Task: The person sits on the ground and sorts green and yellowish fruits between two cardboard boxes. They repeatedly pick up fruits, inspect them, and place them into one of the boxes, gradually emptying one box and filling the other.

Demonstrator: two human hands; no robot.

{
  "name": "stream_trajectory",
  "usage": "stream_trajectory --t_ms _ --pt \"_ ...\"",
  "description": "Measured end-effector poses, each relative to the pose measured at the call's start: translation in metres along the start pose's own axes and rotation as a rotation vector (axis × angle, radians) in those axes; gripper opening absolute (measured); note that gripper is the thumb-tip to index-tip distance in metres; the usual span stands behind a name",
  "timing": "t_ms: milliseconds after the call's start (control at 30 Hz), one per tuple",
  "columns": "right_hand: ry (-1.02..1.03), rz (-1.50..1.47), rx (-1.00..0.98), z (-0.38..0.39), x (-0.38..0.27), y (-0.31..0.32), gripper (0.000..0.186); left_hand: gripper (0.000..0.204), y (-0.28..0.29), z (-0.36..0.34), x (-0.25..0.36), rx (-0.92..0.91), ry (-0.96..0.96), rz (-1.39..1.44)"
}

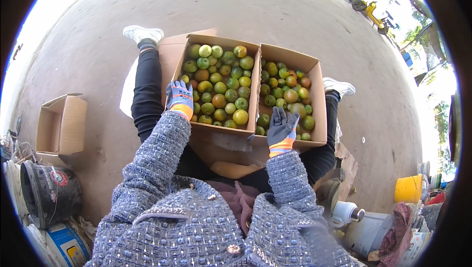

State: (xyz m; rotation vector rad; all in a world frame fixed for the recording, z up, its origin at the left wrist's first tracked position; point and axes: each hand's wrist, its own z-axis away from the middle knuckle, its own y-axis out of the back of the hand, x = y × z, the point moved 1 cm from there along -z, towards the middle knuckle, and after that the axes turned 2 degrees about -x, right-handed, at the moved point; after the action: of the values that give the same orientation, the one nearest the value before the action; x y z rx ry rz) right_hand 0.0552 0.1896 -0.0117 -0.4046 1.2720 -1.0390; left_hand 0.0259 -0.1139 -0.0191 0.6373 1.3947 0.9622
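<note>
Between my legs stand two cardboard boxes full of green and reddish round fruit, perhaps tomatoes: a left box (221,39) and a right box (317,104). My left hand (179,98), in a grey and orange glove, grips the near left wall of the left box, its fingertips at the rim beside the fruit. My right hand (284,131), gloved alike, is palm up over the front of the right box, fingers apart and slightly curved, with nothing visible in them. A flattened cardboard sheet (169,50) lies behind the left box.
An open cardboard box (69,124) sits on the concrete floor (221,6) at left. Black buckets (46,198) crowd the lower left; a yellow bucket (408,188), a white flask (344,213) and cloth (398,227) the lower right. A yellow scooter (371,16) stands at the back right.
</note>
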Motion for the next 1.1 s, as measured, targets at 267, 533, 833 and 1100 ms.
stream_trajectory --t_ms 267,533,833,1100 --pt "0.071 0.454 -0.422 -0.004 0.014 0.010 0.050 0.059 0.060 0.018 -0.016 -0.042 0.010 0.264" --pt "0.500 1.070 -1.023 0.021 0.015 -0.013 0.074 0.032 0.074 0.075 0.069 -0.029 -0.357 1.725" --pt "0.128 0.790 -0.741 0.016 0.013 -0.006 0.046 0.039 0.059 0.068 0.066 0.079 -0.319 1.473" --pt "-0.206 -0.096 -0.120 -0.018 -0.009 0.016 0.074 0.043 0.024 -0.025 -0.005 0.328 -0.114 0.161"
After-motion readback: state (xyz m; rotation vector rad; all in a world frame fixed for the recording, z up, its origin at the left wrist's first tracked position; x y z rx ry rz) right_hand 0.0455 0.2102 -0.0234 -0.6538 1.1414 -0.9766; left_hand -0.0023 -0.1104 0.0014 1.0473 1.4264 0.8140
